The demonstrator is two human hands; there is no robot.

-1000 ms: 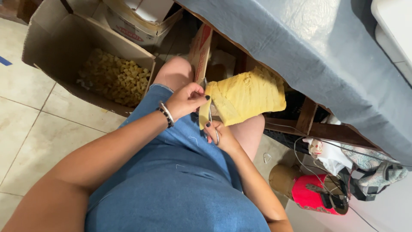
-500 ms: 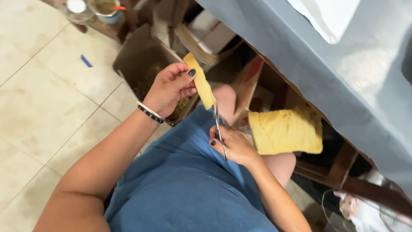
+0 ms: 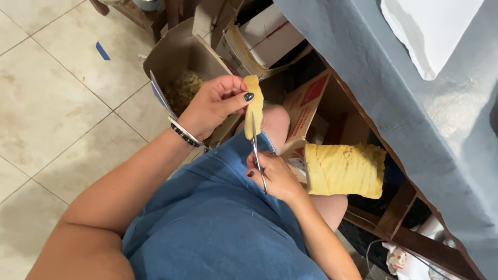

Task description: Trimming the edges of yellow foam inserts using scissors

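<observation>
My left hand (image 3: 215, 103) pinches a narrow yellow strip of fabric (image 3: 253, 103) by its top and holds it upright above my lap. Just below, my right hand (image 3: 275, 176) grips metal scissors (image 3: 256, 150) whose blades point up into the strip's lower end. A thick yellow roll of the same fabric (image 3: 344, 169) lies to the right, next to my knee, under the table. I wear a blue denim garment (image 3: 207, 218) and a beaded bracelet (image 3: 182, 134) on my left wrist.
An open cardboard box (image 3: 179, 62) with several yellowish pieces inside stands on the tiled floor ahead. More boxes (image 3: 270, 36) sit behind it. A table covered in grey-blue cloth (image 3: 415, 124) runs along the right, with wooden legs (image 3: 397, 210) beneath.
My view has swung from the lap toward the floor and box. My left hand has risen with the yellow strip, and the scissors in my right hand now reach up into it.
</observation>
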